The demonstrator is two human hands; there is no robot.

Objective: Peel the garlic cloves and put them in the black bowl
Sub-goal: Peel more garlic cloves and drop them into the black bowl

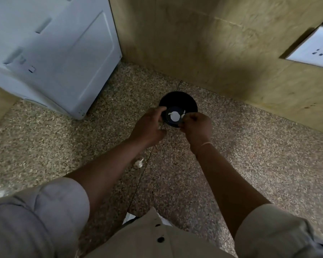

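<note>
Left hand (149,125): fingers curled at the black bowl (183,101), by its near rim; grip unclear.
Right hand (198,125): fingertips bunched together over that rim; contents too small to tell.
Inside: white garlic pieces (173,116).

White appliance (50,53), speckled counter (259,155), tiled wall (203,43), socket plate (313,51)

Speckled counter (250,155) — black bowl (185,101), garlic clove (139,163), white appliance (54,53) on it.

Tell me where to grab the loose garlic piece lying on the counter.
Probably pinch the garlic piece across its fatter body, coming from above. Its thin tip points up and right and looks flimsy, and it lies low on the counter.
</note>
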